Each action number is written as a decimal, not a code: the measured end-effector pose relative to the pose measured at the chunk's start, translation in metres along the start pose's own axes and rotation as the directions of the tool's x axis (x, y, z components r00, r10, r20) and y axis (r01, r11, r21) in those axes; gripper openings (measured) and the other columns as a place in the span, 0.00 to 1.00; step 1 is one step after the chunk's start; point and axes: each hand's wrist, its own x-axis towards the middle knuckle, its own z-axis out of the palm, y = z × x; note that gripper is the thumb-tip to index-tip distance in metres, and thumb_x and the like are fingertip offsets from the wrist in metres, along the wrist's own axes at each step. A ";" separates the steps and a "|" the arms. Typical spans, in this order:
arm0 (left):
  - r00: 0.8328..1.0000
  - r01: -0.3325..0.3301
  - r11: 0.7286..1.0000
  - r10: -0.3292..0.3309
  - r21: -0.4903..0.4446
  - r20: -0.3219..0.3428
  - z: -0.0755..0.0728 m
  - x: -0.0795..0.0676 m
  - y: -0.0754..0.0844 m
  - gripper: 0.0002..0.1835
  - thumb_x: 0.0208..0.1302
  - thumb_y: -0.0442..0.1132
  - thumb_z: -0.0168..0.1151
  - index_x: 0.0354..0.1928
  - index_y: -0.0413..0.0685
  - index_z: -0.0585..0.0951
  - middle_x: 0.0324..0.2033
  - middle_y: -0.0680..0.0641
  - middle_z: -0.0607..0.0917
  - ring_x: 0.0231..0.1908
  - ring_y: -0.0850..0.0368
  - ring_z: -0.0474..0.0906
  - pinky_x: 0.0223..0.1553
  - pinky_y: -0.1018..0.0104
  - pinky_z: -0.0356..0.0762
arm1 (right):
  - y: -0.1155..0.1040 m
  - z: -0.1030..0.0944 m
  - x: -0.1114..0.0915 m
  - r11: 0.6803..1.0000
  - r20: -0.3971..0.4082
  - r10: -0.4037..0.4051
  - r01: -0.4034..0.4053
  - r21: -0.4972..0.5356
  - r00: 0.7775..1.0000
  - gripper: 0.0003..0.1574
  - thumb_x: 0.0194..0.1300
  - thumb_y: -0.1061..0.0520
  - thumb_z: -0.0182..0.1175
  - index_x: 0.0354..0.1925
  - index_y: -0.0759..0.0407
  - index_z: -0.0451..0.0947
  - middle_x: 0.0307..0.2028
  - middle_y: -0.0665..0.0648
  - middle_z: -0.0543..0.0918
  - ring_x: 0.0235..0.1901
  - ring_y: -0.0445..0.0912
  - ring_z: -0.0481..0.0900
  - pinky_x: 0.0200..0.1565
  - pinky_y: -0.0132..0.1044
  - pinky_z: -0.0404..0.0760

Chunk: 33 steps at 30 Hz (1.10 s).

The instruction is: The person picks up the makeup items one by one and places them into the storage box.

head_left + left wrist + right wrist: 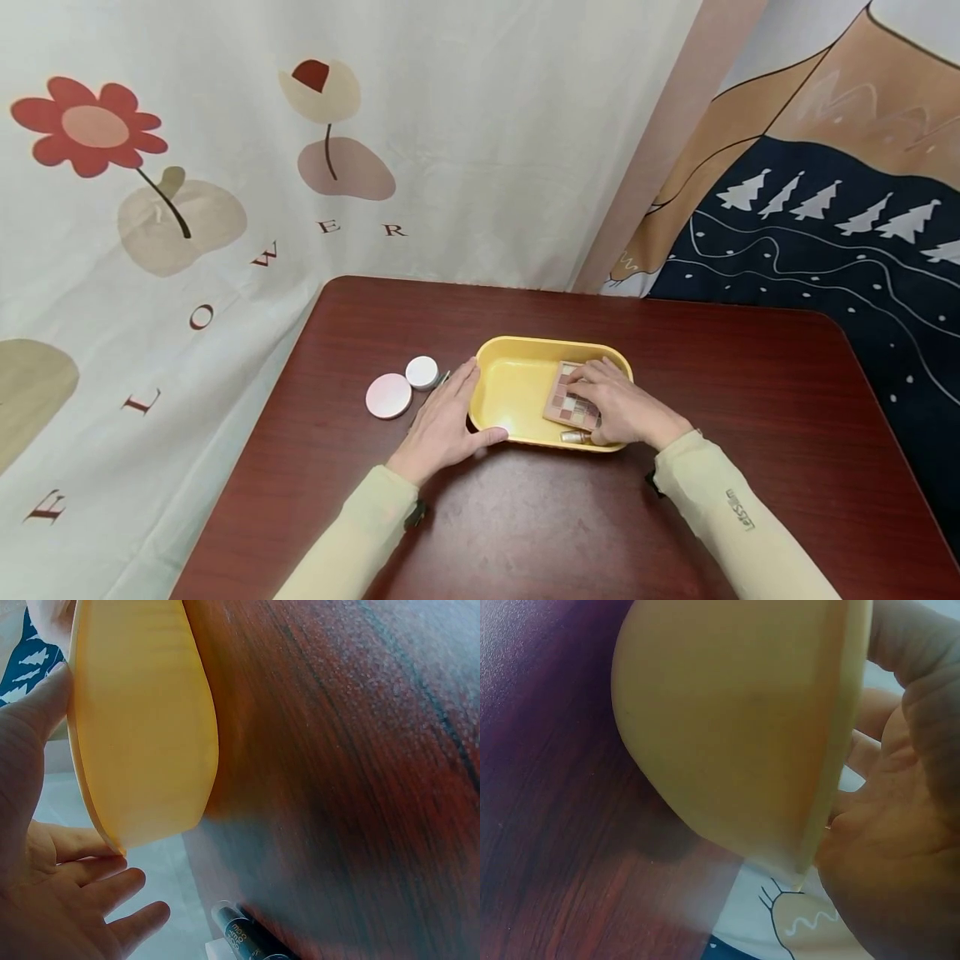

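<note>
A yellow tray (517,392) sits on the table, with an eyeshadow palette (562,404) lying at its right end. Beside the palette, near the tray's front wall, is a small lipstick-like tube (573,436). My right hand (618,408) reaches over the right rim, its bent fingers on the palette and its thumb down by the palette's front corner. In the right wrist view the tray wall (727,727) hides the fingertips. My left hand (446,425) rests against the tray's left end, fingers extended along the rim and thumb on the front edge.
Left of the tray stand a pink round compact (388,396) and a white-lidded jar (422,372). A dark tube with gold lettering (247,937) lies by my left hand. A printed curtain (480,167) hangs behind the dark red table (750,400).
</note>
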 end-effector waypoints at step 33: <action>1.000 -0.018 1.000 0.018 -0.005 -0.012 -0.001 0.001 0.000 0.60 0.57 0.67 0.72 0.79 0.36 0.59 0.80 0.42 0.59 0.78 0.45 0.57 0.76 0.46 0.59 | 0.000 0.003 0.010 0.999 0.124 0.029 -0.025 -0.028 0.992 0.45 0.49 0.66 0.78 0.66 0.52 0.80 0.64 0.56 0.75 0.71 0.64 0.64 0.70 0.74 0.57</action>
